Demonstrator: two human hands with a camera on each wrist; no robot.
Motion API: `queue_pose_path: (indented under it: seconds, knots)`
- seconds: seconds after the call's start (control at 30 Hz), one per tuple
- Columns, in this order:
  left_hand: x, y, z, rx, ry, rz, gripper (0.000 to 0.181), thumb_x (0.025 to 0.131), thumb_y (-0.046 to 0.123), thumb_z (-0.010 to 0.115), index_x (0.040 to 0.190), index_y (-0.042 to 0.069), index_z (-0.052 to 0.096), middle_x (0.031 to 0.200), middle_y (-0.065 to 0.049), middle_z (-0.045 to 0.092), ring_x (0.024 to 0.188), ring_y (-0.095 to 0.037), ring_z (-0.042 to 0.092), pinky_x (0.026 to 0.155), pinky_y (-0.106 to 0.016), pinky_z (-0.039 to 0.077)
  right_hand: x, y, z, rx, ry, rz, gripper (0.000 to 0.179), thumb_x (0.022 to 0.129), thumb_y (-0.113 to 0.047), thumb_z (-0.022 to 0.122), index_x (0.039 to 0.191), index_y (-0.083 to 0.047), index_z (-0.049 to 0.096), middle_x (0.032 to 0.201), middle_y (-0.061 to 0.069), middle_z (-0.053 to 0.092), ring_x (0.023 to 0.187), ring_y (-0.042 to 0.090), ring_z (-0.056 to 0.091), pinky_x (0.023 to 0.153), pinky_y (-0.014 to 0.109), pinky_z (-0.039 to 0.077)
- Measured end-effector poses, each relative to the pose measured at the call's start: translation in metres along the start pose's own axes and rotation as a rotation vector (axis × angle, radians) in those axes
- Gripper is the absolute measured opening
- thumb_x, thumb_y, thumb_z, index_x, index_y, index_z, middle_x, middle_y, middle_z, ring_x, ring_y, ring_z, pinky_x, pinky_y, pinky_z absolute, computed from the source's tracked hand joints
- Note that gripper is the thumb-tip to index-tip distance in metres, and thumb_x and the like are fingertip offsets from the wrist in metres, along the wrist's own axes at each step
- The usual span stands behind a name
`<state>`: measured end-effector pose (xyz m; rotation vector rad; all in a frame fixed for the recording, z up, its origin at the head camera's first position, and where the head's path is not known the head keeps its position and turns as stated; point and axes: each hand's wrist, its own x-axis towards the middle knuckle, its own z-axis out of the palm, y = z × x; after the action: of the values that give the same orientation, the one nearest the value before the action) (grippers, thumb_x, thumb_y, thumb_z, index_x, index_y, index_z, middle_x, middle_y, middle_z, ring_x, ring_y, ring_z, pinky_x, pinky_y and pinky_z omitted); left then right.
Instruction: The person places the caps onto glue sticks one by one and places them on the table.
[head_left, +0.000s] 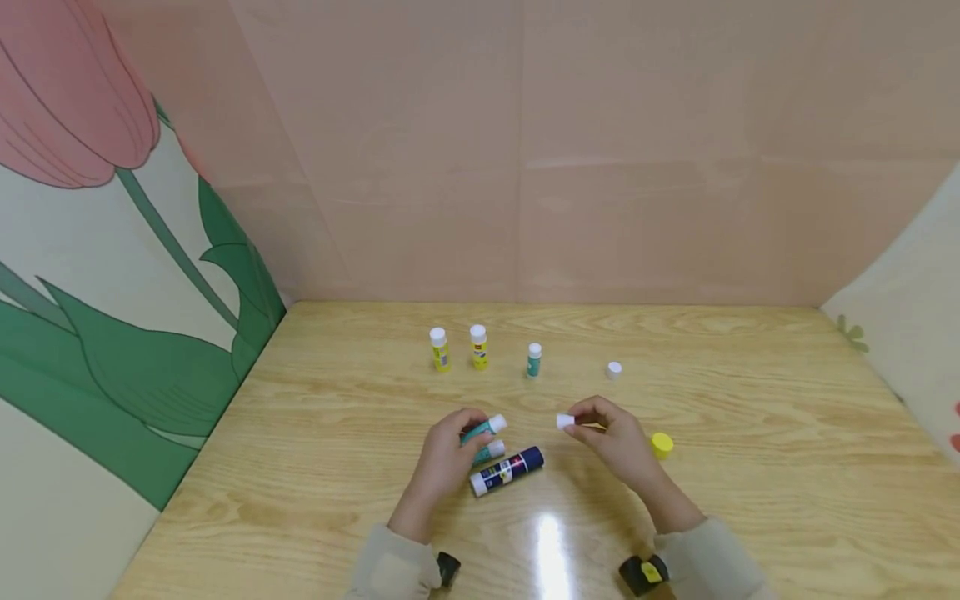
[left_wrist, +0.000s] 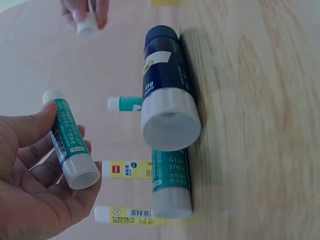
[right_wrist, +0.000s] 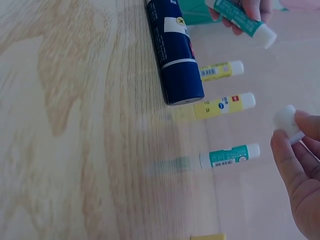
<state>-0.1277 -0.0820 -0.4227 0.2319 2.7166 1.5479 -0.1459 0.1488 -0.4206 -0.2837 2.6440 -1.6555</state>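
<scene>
My left hand [head_left: 441,457] holds a teal glue stick [left_wrist: 69,131] with white ends, thumb along one side and fingers round the other. Between thumb and fingertips, my right hand [head_left: 624,446] pinches a small white cap [right_wrist: 287,123] above the table. Below the left hand lies a second teal glue stick [left_wrist: 171,175], partly hidden in the head view. Beside it, nearer to me, a thicker navy glue stick [head_left: 507,472] with a white base lies on its side, its navy end pointing right.
Farther back stand two yellow glue sticks [head_left: 440,350] [head_left: 479,348] with white caps and a small teal one [head_left: 534,362]. A loose white cap [head_left: 615,370] sits to their right. Close to the right wrist is a yellow cap [head_left: 662,445]. A pink cloth wall [head_left: 525,233] borders the wooden table [head_left: 337,400].
</scene>
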Motion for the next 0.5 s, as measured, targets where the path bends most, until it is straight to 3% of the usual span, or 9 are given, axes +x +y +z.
queue_pose_path:
  seconds: [0.5]
  knots:
    - [-0.0021,0.0042,0.0045,0.008,-0.013,0.029,0.020,0.081,0.016,0.059,0.100,0.009,0.059,0.092,0.001,0.056,0.084,-0.013,0.052,0.075,-0.030,0.043,0.0004,-0.0027,0.0048,0.074,-0.002,-0.015,0.014,0.077,-0.004,0.063,0.090,-0.001,0.057,0.091,0.010,0.058,0.085,0.022,0.056,0.070,0.025,0.047]
